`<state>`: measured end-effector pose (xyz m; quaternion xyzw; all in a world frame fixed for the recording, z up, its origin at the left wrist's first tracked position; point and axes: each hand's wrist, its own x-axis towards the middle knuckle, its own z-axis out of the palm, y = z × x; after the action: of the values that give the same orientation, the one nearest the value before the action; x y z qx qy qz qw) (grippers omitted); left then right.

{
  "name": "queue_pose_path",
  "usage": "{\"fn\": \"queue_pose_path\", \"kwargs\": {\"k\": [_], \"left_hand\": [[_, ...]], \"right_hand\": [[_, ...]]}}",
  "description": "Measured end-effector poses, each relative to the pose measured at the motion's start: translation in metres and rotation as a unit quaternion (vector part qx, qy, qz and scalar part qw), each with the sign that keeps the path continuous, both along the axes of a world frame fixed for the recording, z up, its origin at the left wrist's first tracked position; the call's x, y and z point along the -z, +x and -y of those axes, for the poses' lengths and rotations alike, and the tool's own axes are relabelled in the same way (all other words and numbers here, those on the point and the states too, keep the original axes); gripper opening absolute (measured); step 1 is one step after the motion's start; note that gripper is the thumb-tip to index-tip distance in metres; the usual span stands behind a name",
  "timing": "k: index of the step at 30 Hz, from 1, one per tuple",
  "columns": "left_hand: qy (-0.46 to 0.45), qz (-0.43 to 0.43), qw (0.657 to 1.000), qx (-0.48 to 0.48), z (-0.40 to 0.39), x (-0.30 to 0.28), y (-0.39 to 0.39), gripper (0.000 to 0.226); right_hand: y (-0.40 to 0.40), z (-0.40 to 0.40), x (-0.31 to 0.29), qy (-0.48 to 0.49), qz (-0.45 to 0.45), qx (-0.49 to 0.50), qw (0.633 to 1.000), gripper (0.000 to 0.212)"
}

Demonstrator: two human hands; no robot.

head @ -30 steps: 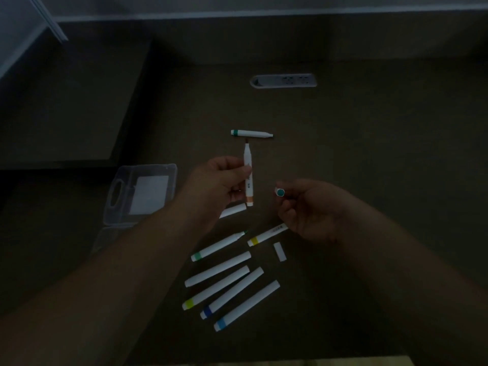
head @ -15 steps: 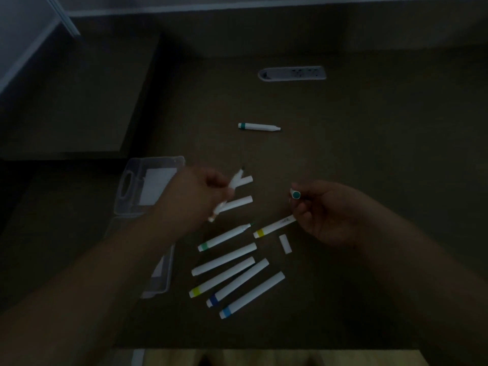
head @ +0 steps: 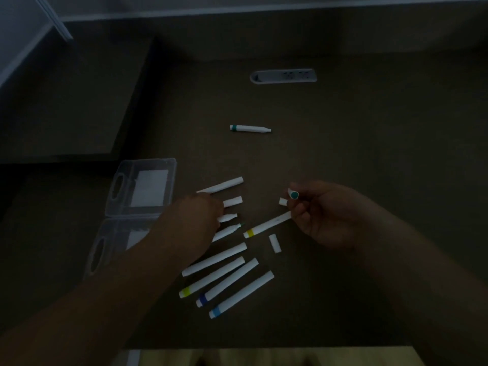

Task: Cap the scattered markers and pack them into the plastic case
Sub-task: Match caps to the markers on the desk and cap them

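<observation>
Open clear plastic case [head: 142,191] lay left on the dark tabletop [head: 369,154]; white markers [head: 227,281] lined up right of it; one teal-banded marker [head: 249,128] farther back, grey socket strip [head: 283,76] behind that.

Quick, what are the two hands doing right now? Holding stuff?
Left hand: down among the markers on the table; whether it grips one cannot be told.
Right hand: closed on a teal-ended cap.

Bare table [head: 356,143] surrounds the lone marker [head: 249,128]; packed markers [head: 227,281] crowd the case [head: 148,165].
</observation>
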<state>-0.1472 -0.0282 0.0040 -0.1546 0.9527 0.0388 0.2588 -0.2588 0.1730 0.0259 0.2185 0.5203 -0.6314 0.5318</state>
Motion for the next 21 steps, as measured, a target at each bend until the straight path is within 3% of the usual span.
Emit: {"fn": "queue_pose_path", "kwargs": {"k": [4,14,21], "left_hand": [[-0.002,-0.041,0.999,-0.012,0.002,-0.001,0.002,0.02],[0.003,-0.043,0.997,-0.059,0.001,-0.01,-0.008,0.026],[0.036,-0.152,0.984,-0.085,0.015,-0.027,-0.07,0.048]], "right_hand": [[0.002,-0.002,0.001,-0.002,0.003,0.002,1.0,0.031],[0.004,-0.005,0.0,-0.001,0.001,0.006,1.0,0.031],[-0.008,0.002,-0.006,-0.001,-0.005,0.031,1.0,0.021]]}}
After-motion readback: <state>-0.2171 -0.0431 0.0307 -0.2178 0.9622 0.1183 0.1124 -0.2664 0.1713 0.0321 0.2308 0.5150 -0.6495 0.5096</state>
